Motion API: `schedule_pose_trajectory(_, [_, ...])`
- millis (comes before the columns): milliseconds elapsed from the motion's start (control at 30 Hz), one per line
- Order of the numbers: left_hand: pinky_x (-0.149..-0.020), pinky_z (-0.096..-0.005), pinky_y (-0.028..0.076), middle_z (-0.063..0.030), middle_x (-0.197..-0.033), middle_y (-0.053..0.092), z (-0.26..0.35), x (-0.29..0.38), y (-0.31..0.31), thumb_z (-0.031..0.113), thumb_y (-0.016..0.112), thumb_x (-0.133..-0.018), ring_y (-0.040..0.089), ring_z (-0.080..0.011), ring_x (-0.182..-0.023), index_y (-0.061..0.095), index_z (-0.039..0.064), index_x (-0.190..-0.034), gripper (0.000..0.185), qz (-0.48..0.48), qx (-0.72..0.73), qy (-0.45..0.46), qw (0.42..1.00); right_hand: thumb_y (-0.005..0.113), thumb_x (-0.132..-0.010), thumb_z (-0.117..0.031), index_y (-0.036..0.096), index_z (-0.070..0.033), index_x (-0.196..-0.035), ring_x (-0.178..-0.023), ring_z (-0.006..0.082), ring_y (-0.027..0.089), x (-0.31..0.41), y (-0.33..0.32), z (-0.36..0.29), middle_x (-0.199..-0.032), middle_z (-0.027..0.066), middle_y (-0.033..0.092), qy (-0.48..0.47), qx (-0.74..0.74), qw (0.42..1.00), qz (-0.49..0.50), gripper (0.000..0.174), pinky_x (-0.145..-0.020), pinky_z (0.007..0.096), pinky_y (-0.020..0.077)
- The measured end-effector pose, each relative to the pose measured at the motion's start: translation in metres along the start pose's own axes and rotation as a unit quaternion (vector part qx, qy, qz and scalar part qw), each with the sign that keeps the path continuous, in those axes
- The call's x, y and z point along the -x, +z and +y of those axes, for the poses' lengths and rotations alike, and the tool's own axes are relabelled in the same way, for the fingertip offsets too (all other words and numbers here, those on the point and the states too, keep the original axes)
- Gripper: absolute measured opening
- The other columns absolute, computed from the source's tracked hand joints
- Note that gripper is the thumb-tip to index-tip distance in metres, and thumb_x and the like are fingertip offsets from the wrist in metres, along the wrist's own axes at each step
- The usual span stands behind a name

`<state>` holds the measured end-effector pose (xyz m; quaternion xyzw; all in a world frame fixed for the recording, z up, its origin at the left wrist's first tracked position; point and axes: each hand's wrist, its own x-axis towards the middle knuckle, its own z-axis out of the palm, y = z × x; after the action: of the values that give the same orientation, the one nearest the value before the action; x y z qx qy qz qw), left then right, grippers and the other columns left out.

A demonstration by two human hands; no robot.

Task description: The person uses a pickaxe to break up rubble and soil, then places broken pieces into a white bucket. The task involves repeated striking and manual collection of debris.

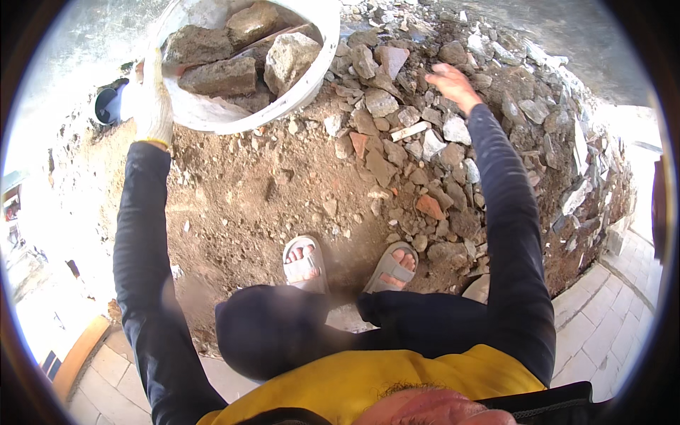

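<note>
A white plastic bucket (319,79) stands at the top left, its wide mouth tipped towards me. Inside it lie several large chunks of broken concrete or stone (218,76). My left hand (154,101), in a pale knitted glove with a yellow cuff edge, grips the bucket's left rim; most of its fingers are hidden. Bare and slightly blurred, my right hand (454,87) hovers over a heap of rubble (419,138) right of the bucket. Its fingers are extended and nothing shows in them. Close to it is a pinkish, flat-faced broken piece (392,59).
Loose soil (239,186) with small stones spreads before my sandalled feet (305,263). Reddish brick fragments (430,206) lie among the rubble. A dark round container (108,105) sits left of the bucket. Paving (611,313) borders the heap at lower right; a grey surface (574,42) lies beyond.
</note>
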<state>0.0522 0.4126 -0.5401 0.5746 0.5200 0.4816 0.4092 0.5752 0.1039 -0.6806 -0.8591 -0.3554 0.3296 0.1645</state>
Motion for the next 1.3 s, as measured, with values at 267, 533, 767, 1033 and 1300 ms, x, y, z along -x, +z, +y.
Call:
schedule_pose_trajectory(267, [-0.088, -0.0292, 0.05, -0.0096, -0.114, 0.072, 0.033, 0.021, 0.006, 0.037, 0.069, -0.107, 0.066, -0.0138, -0.094, 0.063, -0.003, -0.136, 0.05, -0.03, -0.054, 0.009, 0.998, 0.091, -0.08, -0.041, 0.032, -0.002, -0.165, -0.145, 0.0409, 0.051, -0.105, 0.105, -0.047, -0.16, 0.0302, 0.046, 0.048, -0.098, 0.981, 0.161, 0.11, -0.121, 0.0445, 0.042])
schedule_pose_trajectory(533, [-0.089, -0.0292, 0.047, -0.011, -0.105, 0.075, 0.022, 0.015, 0.002, 0.038, 0.067, -0.108, 0.061, -0.0131, -0.097, 0.065, -0.002, -0.135, 0.048, -0.033, -0.058, -0.001, 0.998, 0.091, -0.075, -0.04, 0.055, -0.001, -0.135, -0.126, 0.0452, 0.064, -0.075, 0.097, -0.052, -0.137, 0.0305, 0.062, -0.055, -0.022, 0.988, 0.146, 0.08, -0.105, 0.0488, 0.0526])
schedule_pose_trajectory(767, [-0.118, -0.0392, 0.037, -0.0133, -0.145, 0.06, 0.021, 0.008, -0.002, 0.051, 0.069, -0.103, 0.052, -0.0239, -0.136, 0.057, 0.001, -0.149, 0.069, -0.066, -0.106, -0.032, 0.992, 0.084, -0.083, -0.035, 0.067, -0.008, -0.139, -0.121, 0.0357, 0.069, -0.047, 0.069, -0.042, -0.136, 0.0224, 0.07, -0.023, 0.0, 0.996, 0.087, 0.064, -0.1, 0.0436, 0.0554])
schedule_pose_trajectory(1033, [-0.119, -0.0397, 0.036, -0.0183, -0.148, 0.059, 0.006, 0.006, -0.005, 0.06, 0.062, -0.104, 0.052, -0.0272, -0.137, 0.055, 0.0, -0.151, 0.077, -0.059, -0.134, 0.009, 0.989, 0.074, -0.102, -0.025, 0.07, -0.01, -0.124, -0.105, 0.0175, 0.074, 0.051, -0.045, -0.158, -0.123, 0.0083, 0.075, -0.174, -0.255, 0.938, 0.159, 0.026, -0.083, 0.0324, 0.0649])
schedule_pose_trajectory(1300, [-0.12, -0.0419, 0.037, -0.0197, -0.154, 0.055, -0.017, -0.016, -0.01, 0.062, 0.057, -0.106, 0.051, -0.0288, -0.141, 0.052, 0.001, -0.156, 0.079, -0.028, -0.081, 0.009, 0.996, 0.052, -0.11, -0.056, 0.062, -0.008, -0.145, -0.133, 0.0287, 0.065, 0.038, -0.02, -0.209, -0.14, 0.0137, 0.069, -0.239, -0.191, 0.949, 0.076, 0.06, -0.117, 0.0523, 0.0473])
